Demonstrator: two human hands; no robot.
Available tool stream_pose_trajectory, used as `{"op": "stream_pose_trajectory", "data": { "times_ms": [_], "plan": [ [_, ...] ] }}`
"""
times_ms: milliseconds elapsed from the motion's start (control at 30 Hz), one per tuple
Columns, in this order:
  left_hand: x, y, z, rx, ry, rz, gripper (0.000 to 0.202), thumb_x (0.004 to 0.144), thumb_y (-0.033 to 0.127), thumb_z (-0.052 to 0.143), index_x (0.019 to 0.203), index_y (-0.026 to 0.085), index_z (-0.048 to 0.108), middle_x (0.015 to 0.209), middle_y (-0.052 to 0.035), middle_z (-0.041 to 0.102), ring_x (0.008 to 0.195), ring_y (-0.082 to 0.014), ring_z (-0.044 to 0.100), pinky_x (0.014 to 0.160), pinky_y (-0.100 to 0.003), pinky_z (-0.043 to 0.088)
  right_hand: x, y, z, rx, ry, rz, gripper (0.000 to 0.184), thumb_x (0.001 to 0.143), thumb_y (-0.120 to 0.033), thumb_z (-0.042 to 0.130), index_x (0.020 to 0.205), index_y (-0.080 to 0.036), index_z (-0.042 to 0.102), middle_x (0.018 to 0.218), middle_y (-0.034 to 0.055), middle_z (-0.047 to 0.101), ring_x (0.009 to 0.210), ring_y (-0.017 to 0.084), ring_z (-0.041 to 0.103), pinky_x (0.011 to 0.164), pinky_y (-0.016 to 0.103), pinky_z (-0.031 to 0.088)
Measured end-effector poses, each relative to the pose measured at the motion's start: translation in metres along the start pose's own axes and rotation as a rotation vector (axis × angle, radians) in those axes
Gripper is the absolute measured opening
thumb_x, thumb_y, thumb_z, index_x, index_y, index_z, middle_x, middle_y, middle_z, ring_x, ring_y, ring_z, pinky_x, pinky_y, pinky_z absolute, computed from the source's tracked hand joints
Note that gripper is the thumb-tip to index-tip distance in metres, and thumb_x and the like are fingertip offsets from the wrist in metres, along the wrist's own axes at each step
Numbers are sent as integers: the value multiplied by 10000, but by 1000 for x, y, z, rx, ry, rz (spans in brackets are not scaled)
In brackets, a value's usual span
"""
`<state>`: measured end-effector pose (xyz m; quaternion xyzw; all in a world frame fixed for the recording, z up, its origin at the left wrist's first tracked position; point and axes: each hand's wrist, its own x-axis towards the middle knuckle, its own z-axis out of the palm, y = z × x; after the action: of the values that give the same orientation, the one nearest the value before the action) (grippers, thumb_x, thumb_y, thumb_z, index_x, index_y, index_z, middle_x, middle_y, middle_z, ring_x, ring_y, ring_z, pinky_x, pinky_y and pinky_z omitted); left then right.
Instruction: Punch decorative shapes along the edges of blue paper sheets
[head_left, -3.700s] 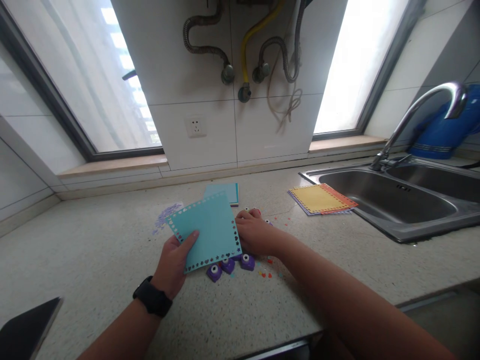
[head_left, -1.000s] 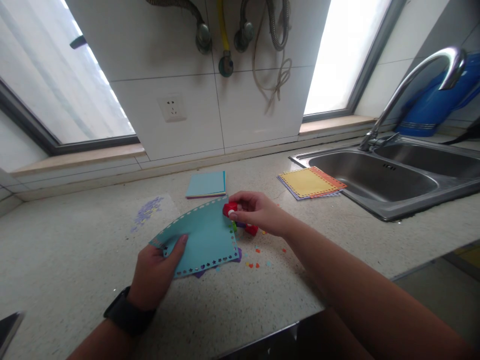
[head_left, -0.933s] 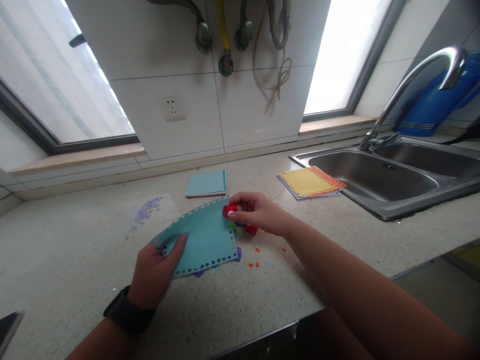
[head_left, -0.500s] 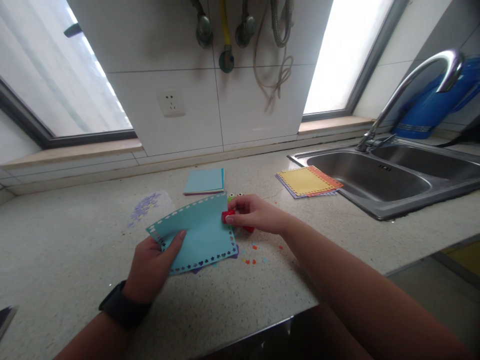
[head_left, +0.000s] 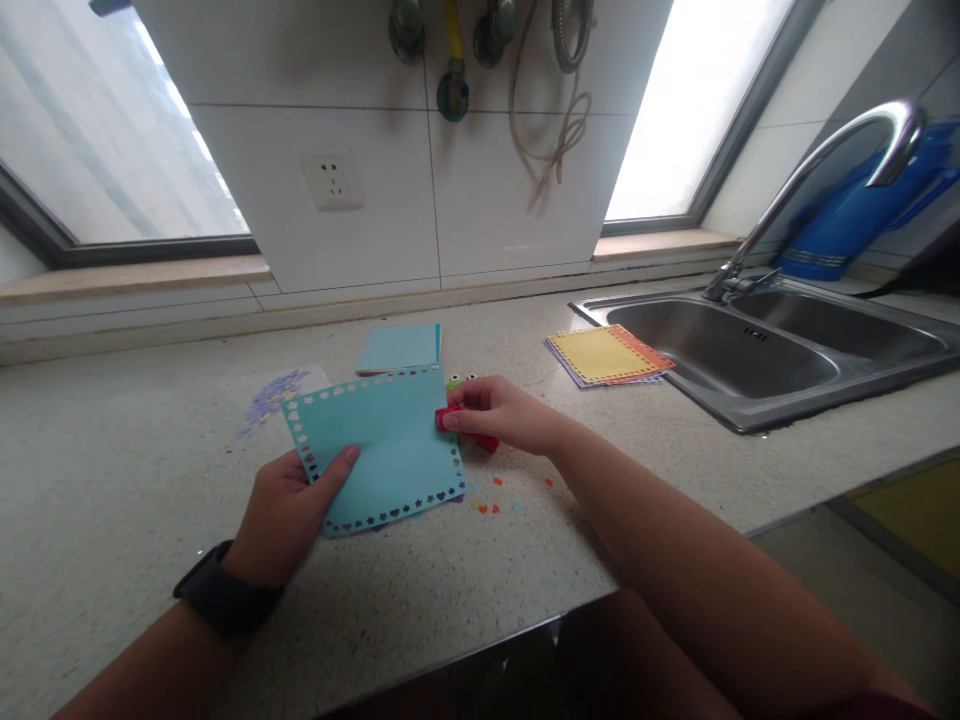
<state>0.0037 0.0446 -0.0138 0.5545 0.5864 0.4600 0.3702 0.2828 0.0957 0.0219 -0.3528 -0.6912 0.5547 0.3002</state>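
A light blue sheet of paper (head_left: 390, 440) is tilted above the counter, with small star, heart and flower holes along its edges. My left hand (head_left: 289, 510) grips its lower left side, thumb on top and fingers behind. My right hand (head_left: 499, 415) is closed on a small red craft punch (head_left: 448, 418) at the sheet's right edge; the fingers hide part of it. Another red piece (head_left: 487, 443) shows under that hand. Just behind the fingers is a green thing with googly eyes (head_left: 459, 380), mostly covered. Beneath the blue sheet, a bit of purple paper peeks out.
Punched paper bits (head_left: 495, 509) lie near my right hand. Purple and yellow bits (head_left: 277, 398) are heaped at the left. Pale blue sheets (head_left: 401, 347) are stacked behind, yellow and orange punched sheets (head_left: 600, 355) at the right beside the steel sink (head_left: 720, 410).
The blue sheet's upper left edge has flattened out, so its left border of holes shows more fully. The right hand still holds the punch at the right edge. The camera view has shifted slightly.
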Motion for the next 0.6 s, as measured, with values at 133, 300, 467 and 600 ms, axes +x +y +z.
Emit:
{"op": "stream_pose_trajectory", "data": {
  "times_ms": [133,300,467,600],
  "plan": [
    [1,0,0,21,11,21,380,748,512,765,897,162,765,912,-67,807,750,-252,747,692,-355,638,1,2,0,-10,7,-3,351,819,-510,726,810,-176,622,637,-53,493,488,68,445,426,210,374],
    [0,3,0,52,18,33,379,750,517,759,894,167,769,916,-68,808,778,-263,751,729,-367,636,1,2,-1,-12,-7,-10,343,831,-505,718,849,-170,643,628,-54,492,478,67,431,413,209,347],
    [0,4,1,21,14,14,409,747,523,761,945,165,764,954,-80,804,784,-270,754,700,-376,640,1,1,0,-10,-13,-9,343,831,-503,717,833,-168,643,625,-53,492,479,65,426,416,209,348],
    [-1,3,1,7,18,12,407,740,526,769,930,167,765,949,-72,807,789,-263,755,708,-359,637,2,2,-1,-15,-22,-5,337,835,-499,713,845,-168,654,636,-50,497,482,65,429,417,211,353]
  ]
}}
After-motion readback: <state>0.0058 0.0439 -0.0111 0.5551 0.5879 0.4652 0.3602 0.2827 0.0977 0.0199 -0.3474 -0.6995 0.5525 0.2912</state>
